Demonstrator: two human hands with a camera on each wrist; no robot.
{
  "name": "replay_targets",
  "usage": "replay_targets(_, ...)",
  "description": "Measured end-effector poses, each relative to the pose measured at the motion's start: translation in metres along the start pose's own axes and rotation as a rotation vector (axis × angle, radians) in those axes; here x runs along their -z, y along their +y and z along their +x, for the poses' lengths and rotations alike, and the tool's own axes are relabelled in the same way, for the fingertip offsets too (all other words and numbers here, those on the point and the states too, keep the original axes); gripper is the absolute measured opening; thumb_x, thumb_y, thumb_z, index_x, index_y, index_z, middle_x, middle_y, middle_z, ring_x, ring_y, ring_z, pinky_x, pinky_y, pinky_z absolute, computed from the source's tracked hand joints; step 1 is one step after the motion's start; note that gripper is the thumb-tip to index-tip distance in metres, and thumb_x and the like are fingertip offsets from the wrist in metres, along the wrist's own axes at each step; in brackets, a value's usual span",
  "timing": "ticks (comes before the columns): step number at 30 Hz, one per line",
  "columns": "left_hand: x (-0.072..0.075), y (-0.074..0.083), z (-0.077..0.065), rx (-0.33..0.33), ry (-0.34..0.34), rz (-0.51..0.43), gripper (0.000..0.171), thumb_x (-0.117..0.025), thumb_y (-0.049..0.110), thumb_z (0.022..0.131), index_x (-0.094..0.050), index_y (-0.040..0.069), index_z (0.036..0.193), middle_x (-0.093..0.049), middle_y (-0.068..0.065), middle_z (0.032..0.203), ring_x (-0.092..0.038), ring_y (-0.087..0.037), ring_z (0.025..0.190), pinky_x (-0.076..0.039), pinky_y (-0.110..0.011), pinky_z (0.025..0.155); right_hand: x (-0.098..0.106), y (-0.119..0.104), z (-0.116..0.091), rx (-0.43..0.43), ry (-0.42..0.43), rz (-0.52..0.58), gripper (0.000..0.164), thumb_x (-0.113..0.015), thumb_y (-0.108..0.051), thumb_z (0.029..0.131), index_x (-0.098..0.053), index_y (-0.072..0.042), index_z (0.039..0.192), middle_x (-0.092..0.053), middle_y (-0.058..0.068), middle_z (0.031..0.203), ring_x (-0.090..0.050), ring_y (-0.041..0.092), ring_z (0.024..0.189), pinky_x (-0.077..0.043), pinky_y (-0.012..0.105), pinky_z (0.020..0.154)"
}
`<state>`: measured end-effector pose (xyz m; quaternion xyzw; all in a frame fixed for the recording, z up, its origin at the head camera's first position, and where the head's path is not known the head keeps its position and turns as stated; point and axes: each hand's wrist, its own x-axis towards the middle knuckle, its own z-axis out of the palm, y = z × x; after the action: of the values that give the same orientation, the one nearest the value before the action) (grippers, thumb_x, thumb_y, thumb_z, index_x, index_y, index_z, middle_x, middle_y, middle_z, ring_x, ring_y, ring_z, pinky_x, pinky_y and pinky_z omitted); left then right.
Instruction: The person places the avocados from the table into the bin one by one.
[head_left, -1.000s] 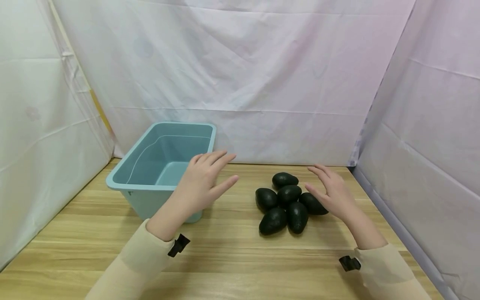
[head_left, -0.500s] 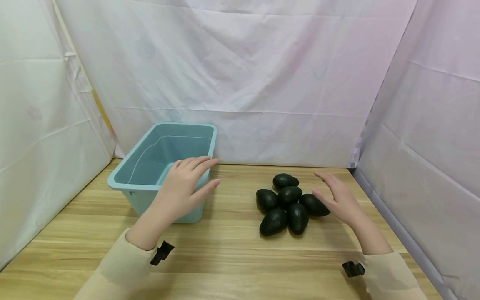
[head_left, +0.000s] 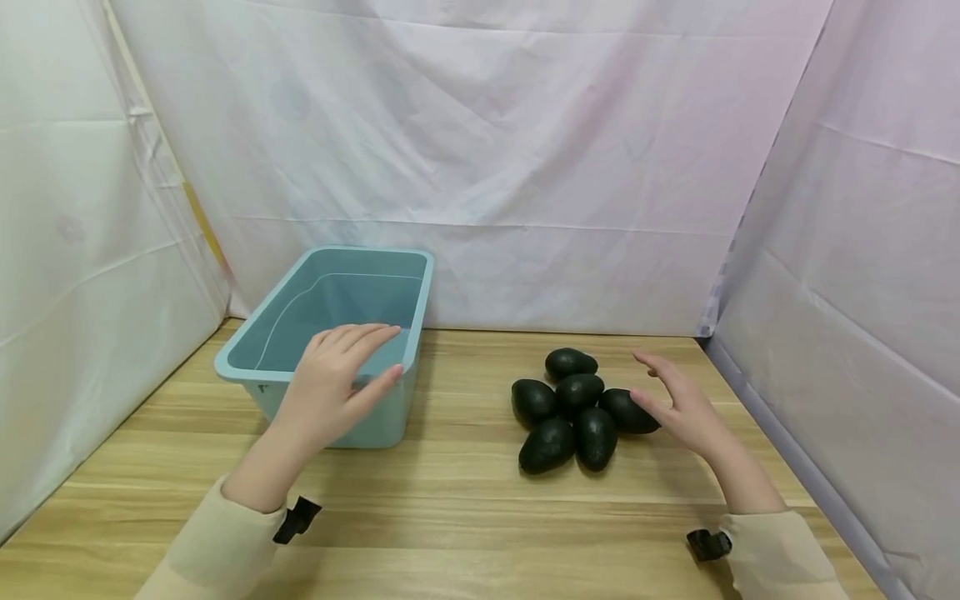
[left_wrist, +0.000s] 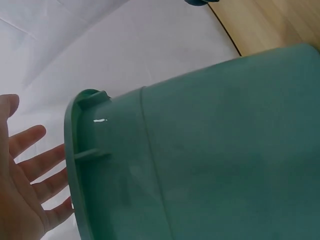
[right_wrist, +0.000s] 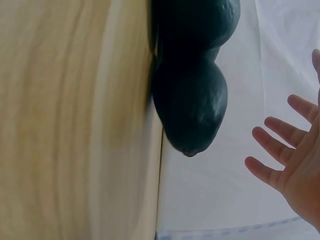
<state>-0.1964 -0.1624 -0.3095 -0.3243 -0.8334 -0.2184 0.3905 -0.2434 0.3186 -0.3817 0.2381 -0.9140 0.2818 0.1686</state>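
My left hand (head_left: 330, 379) hovers at the near right corner of a blue-green plastic tub (head_left: 258, 325), fingers spread and holding nothing. In the left wrist view its fingers reach to the tub's rim (left_wrist: 72, 160). The tub's visible inside is bare; the hand covers part of its near rim. Several dark avocados lie clustered on the table to the right, among them a front one (head_left: 547, 446) and a rightmost one (head_left: 628, 411). Just right of that rightmost avocado (right_wrist: 192, 107) floats my right hand (head_left: 686, 412), loosely spread, its thumb overlapping the fruit in the head view.
Pale wood-grain table (head_left: 465, 517) lies under everything. A white cloth backdrop (head_left: 480, 167) hangs behind, with cloth side walls at left and right (head_left: 862, 292). Black wrist cameras (head_left: 297, 520) sit on both sleeves.
My left hand has moved left and toward me, from right of the tub to over its near rim. The right hand has drifted slightly right and nearer. Tub and avocados have stayed put.
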Motion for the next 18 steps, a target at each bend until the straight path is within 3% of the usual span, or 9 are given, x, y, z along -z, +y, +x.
replay_targets(9,0.002,-0.011,-0.013,-0.01,0.067,-0.018,0.047,-0.052,0.045,0.096,-0.065,0.007,0.12,-0.065,-0.009,0.116,-0.057,-0.031,0.108,-0.037,-0.051,0.09,-0.002,0.009,-0.007,-0.059,-0.02,0.032,0.057,-0.062,-0.023,0.095,-0.039,-0.011,0.146,-0.042,0.02,0.14,-0.046,0.042,0.117,-0.033,0.063,0.09)
replay_targets(18,0.007,-0.01,-0.019,-0.108,0.233,-0.034,0.041,-0.058,0.04,0.095,-0.071,0.003,0.106,-0.069,-0.011,0.102,-0.061,-0.032,0.093,-0.04,-0.047,0.082,0.0,0.015,-0.01,-0.091,-0.043,0.108,0.054,-0.058,-0.019,0.097,-0.037,-0.006,0.145,-0.041,0.024,0.139,-0.046,0.046,0.117,-0.033,0.062,0.091)
